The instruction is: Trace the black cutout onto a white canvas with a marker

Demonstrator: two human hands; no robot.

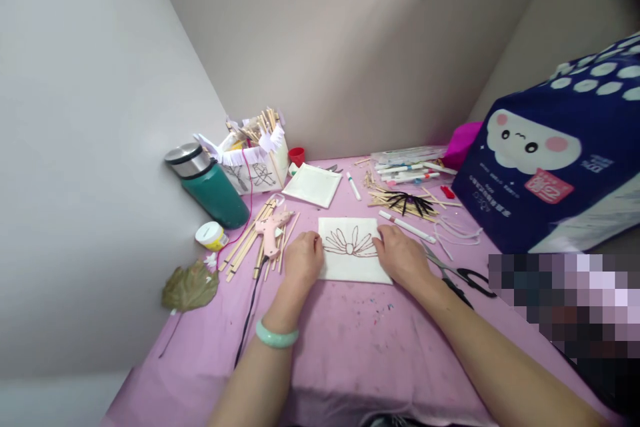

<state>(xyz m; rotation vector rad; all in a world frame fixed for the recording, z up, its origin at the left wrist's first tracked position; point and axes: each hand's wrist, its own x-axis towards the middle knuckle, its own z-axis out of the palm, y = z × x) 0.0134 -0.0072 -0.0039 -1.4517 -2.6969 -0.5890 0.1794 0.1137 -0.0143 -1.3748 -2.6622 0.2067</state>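
A white square sheet [350, 263] with a brown flower outline lies flat on the pink tablecloth [350, 340]. My left hand [303, 260] rests on its left edge, fingers curled down onto it. My right hand [400, 253] presses on its right edge in the same way. A green bangle [277, 335] circles my left wrist. A pink glue gun [273, 230] lies just left of my left hand on a scatter of wooden sticks [247, 243].
Scissors [457, 273] and a white marker [407, 227] lie right of the sheet. Behind are a second white square [313, 185], markers [407, 170], a stick pile [405, 203], a green flask [210, 183], a paper box [255, 160], a dry leaf [190, 287] and a blue bag [555, 153].
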